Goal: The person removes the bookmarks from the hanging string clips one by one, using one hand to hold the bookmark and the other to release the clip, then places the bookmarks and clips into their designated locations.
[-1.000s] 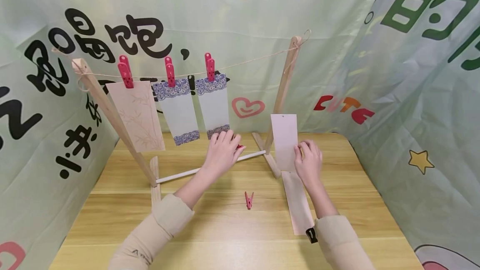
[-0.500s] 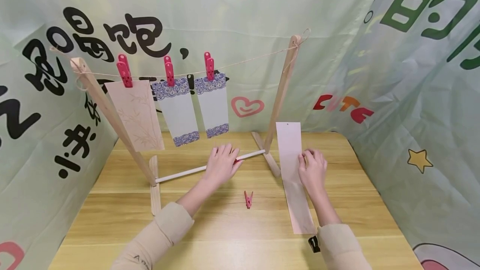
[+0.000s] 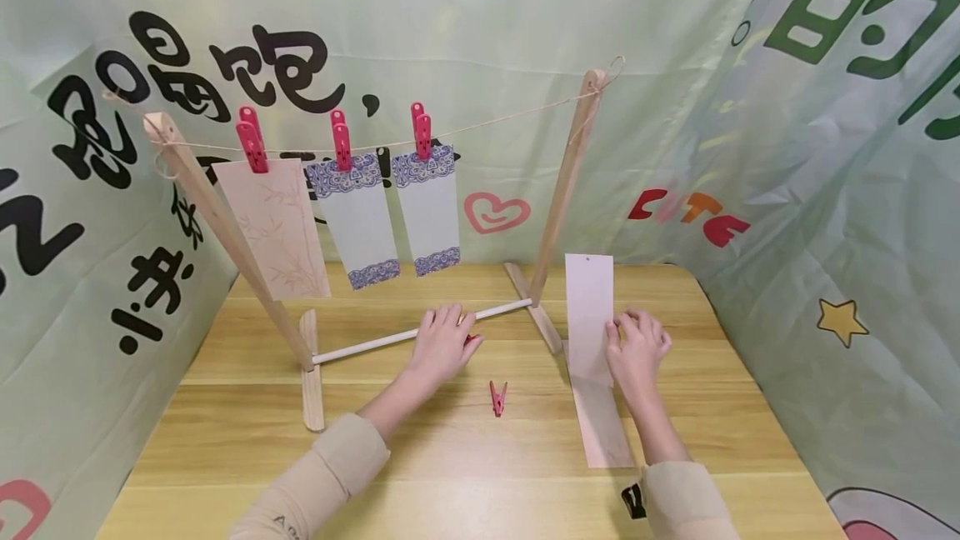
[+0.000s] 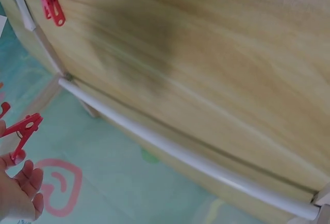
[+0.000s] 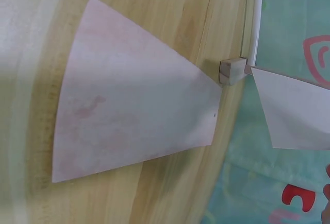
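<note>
My left hand (image 3: 442, 345) pinches a red clothespin (image 4: 23, 130) above the white crossbar; the head view mostly hides it. My right hand (image 3: 639, 352) holds a pale pink paper bookmark (image 3: 589, 307) by its right edge, a small hole at its top. Below it, a second pale pink bookmark (image 5: 134, 100) lies on the table, partly covered in the head view. One loose red clothespin (image 3: 498, 399) lies between the hands. Three bookmarks hang from the string: a pink one with branches (image 3: 273, 232), then two with blue patterned ends, one (image 3: 356, 223) beside the other (image 3: 427, 215). Each hangs under a red clothespin.
A thin string (image 3: 502, 119) runs between the left wooden post (image 3: 225, 232) and the right wooden post (image 3: 564, 182). The white crossbar (image 3: 367, 347) joins their feet. A black clip (image 3: 633, 501) lies beside the right sleeve. A printed cloth (image 3: 675, 123) surrounds the table.
My right hand has moved down and to the right with the bookmark, off to the right of the post. My left hand has sunk away from the hanging bookmarks toward the crossbar.
</note>
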A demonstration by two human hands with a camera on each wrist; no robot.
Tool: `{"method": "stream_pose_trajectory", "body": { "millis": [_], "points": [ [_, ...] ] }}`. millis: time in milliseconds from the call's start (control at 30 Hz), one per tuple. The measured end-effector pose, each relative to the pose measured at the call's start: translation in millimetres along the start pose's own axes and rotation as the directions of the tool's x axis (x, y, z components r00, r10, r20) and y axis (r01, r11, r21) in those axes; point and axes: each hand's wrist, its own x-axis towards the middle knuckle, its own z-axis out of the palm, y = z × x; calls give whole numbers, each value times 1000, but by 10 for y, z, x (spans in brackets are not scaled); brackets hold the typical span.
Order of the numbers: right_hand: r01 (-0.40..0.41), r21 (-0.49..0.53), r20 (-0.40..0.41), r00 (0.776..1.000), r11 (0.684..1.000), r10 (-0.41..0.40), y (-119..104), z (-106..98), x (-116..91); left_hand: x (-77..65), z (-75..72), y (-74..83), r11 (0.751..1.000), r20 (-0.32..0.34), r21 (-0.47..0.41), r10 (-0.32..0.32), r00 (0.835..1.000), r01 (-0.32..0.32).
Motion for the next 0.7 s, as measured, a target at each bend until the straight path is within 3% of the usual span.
{"method": "stream_pose_trajectory", "body": {
  "millis": [267,700],
  "points": [
    [-52,7,11,999,999,52,100,-79,-60,-59,100,37,1000,74,-5,-22,997,22],
    [-109,20,118,987,994,106,245,-193,-155,-186,278,140,998,145,-40,-47,988,54]
  ]
}}
